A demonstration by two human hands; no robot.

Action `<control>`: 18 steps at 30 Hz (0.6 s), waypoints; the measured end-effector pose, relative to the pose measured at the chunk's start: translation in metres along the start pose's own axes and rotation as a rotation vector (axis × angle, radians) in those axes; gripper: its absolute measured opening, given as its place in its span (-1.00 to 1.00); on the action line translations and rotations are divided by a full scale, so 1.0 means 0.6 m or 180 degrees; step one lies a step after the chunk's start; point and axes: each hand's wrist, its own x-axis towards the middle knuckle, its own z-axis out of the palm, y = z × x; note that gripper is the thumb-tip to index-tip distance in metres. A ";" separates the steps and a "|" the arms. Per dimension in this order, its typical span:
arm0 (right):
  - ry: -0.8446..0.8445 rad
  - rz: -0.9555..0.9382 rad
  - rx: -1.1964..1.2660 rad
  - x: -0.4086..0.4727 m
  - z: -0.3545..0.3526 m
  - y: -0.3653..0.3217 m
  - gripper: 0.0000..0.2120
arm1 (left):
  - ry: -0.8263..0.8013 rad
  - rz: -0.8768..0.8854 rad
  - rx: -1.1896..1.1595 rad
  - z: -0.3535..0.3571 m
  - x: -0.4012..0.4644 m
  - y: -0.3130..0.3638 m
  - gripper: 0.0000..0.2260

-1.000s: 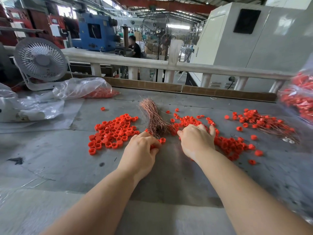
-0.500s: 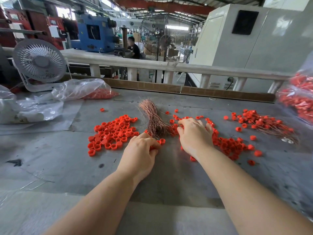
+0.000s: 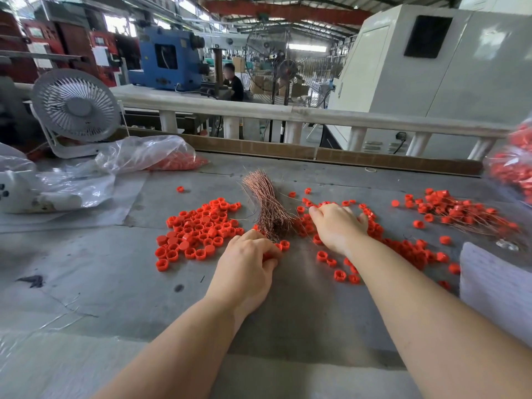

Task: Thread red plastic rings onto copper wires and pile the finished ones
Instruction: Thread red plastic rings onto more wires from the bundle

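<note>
Copper wire bundle (image 3: 269, 207) lies mid-bench (image 3: 86, 269), flared end toward 12 o'clock, likely so single strands pull free from the near end.

Left hand (image 3: 246, 263) at 6 o'clock of the bundle, fingers curled over something red; whether ring or wire, cannot tell.

Right hand (image 3: 338, 226) at 3 o'clock of the bundle, fingers loosely bent and spread on scattered red rings (image 3: 403, 249), holding nothing visible, probably picking.

Dense ring supply (image 3: 198, 228) at 9 o'clock.

Finished pile (image 3: 466, 216), rings on wires, at far 3 o'clock, kept apart from loose stock.
</note>
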 end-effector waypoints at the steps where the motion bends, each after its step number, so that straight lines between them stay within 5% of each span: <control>1: 0.0088 -0.0029 -0.0007 -0.001 0.000 0.001 -0.61 | 0.0002 0.0001 -0.0001 0.000 0.000 -0.001 -0.85; 6: 0.0462 -0.0157 -0.0179 -0.013 -0.003 0.004 -0.84 | 0.0018 0.0017 0.0026 0.000 0.001 -0.001 -0.85; 18: 0.0882 0.0151 -0.0350 -0.035 0.000 -0.006 -0.92 | 0.0057 0.0051 0.0041 0.001 0.000 0.000 -0.86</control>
